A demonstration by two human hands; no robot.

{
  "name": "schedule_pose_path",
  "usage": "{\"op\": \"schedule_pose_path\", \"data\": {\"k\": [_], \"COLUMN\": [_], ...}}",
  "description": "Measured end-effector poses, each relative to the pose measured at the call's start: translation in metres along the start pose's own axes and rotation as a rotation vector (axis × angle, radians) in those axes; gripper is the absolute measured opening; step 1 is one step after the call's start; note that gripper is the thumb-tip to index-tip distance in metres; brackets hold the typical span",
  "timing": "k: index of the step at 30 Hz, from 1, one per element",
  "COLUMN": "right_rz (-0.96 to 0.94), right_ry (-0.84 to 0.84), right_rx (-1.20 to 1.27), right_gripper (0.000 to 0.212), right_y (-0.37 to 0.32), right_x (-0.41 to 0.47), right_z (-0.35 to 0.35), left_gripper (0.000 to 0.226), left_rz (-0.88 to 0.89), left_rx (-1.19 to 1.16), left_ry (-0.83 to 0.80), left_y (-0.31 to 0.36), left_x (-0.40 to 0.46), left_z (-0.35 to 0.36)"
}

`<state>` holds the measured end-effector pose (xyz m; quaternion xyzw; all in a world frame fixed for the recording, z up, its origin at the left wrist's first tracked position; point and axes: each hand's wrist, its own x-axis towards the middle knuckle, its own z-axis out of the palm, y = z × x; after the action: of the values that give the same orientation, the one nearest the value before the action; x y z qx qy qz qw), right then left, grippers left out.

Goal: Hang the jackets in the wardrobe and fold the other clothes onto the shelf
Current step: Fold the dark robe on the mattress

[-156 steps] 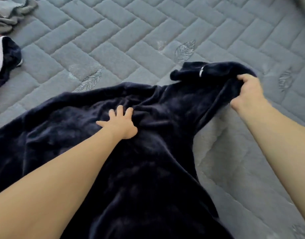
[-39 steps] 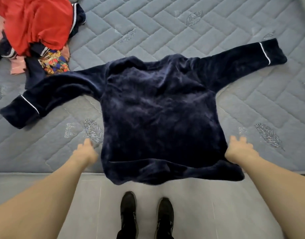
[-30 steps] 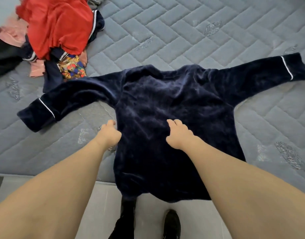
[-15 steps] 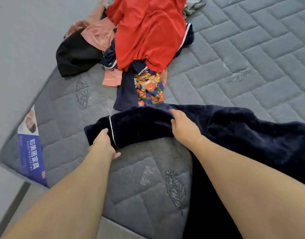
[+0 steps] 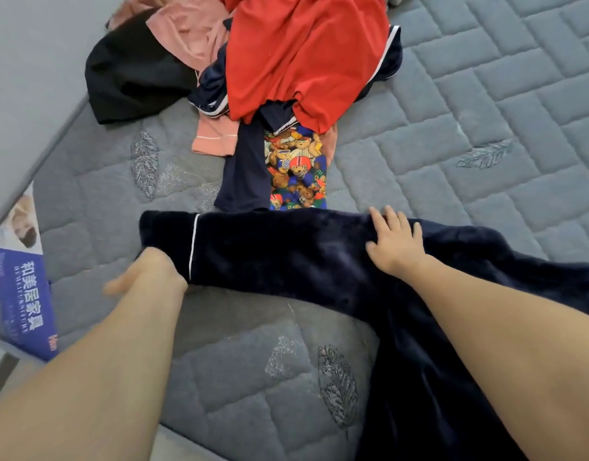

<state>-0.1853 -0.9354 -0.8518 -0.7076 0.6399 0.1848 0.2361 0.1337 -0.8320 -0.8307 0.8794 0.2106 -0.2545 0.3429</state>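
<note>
On the grey quilted mattress (image 5: 452, 104), near its left corner, lies the dark navy fleece top (image 5: 319, 261), one sleeve (image 5: 253, 247) stretched leftward with its white-piped cuff (image 5: 166, 234) short of the mattress's left edge, the body spilling off the near edge at lower right. Right hand (image 5: 394, 244) flat on the sleeve's upper part, fingers straight and slightly spread, pressing the fleece down. Left hand (image 5: 143, 277) at the cuff's near corner, fingers tucked beneath the fabric and hidden; thumb out to the left, blurred; whether pinching or only lifting cannot be told. Just beyond the sleeve, almost touching it, a pile of clothes (image 5: 286, 78): red garment (image 5: 303, 51) on top, pink (image 5: 186, 31) and black (image 5: 133, 71) pieces to the left, a bear-print cloth (image 5: 296, 168) nearest the sleeve. Open quilted surface to the right of the pile and in front of the sleeve; a blue label (image 5: 23, 294) on the mattress's left side, grey floor (image 5: 30, 44) past that edge. Against half a second ago: right hand shifted further right along the sleeve and flattened out, left hand slid under the cuff, sleeve straighter, view closer.
</note>
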Motion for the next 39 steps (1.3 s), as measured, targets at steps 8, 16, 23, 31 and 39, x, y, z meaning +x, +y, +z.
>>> {"op": "schedule_pose_path", "data": {"k": [8, 16, 23, 31, 39], "right_rz": [0.169, 0.287, 0.228, 0.168, 0.203], "right_ry": [0.048, -0.005, -0.053, -0.112, 0.447], "right_rx": [-0.044, -0.146, 0.126, 0.141, -0.135], "right_gripper": [0.084, 0.068, 0.034, 0.039, 0.018], "right_y": [0.17, 0.372, 0.431, 0.454, 0.461], "right_x": [-0.03, -0.067, -0.059, -0.062, -0.1], "right_z": [-0.013, -0.014, -0.033, -0.045, -0.004], "left_gripper": [0.058, 0.051, 0.019, 0.043, 0.034], "left_rz": [1.509, 1.672, 1.534, 1.369, 2.241], "left_rx": [0.851, 1.176, 1.268, 1.45, 0.968], "left_ry": [-0.677, -0.804, -1.001, -0.698, -0.425], "left_y": [-0.117, -0.139, -0.122, -0.115, -0.128], "left_x": [-0.197, -0.318, -0.34, -0.318, -0.336], "left_z": [0.072, 0.211, 0.257, 0.257, 0.219]}}
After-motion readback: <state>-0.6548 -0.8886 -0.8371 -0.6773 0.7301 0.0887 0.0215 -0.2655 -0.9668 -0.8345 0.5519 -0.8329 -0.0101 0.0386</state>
